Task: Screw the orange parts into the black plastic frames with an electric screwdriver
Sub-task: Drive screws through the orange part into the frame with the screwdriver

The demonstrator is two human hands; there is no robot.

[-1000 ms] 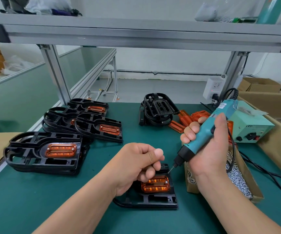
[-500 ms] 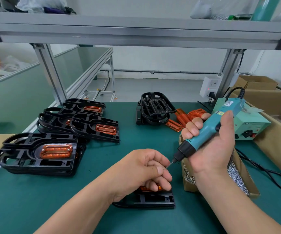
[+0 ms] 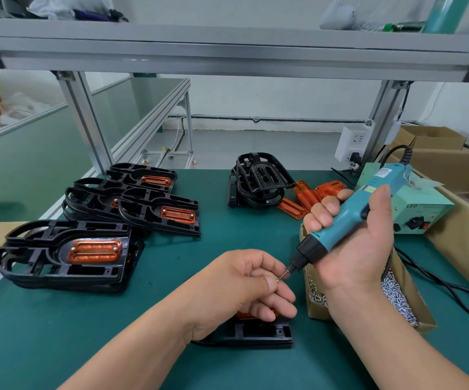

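Observation:
My right hand (image 3: 360, 249) grips a teal electric screwdriver (image 3: 348, 218), tilted with its bit pointing down-left. My left hand (image 3: 244, 285) pinches a small screw (image 3: 277, 280) between thumb and forefinger, right at the bit's tip. Beneath my left hand lies a black plastic frame (image 3: 258, 332) on the green mat; its orange part (image 3: 246, 315) is mostly hidden by my fingers. Loose orange parts (image 3: 306, 198) lie at the back by a stack of bare black frames (image 3: 258, 178).
Frames fitted with orange parts are piled at the left (image 3: 67, 251) and back left (image 3: 157, 212). A cardboard box of screws (image 3: 399, 296) sits under my right wrist. The screwdriver's power unit (image 3: 421, 212) and black cable (image 3: 447, 288) are at the right. Aluminium posts stand behind.
My left hand rose off the orange part and brought a screw up to the bit. The screwdriver lifted slightly and its tip now meets the screw.

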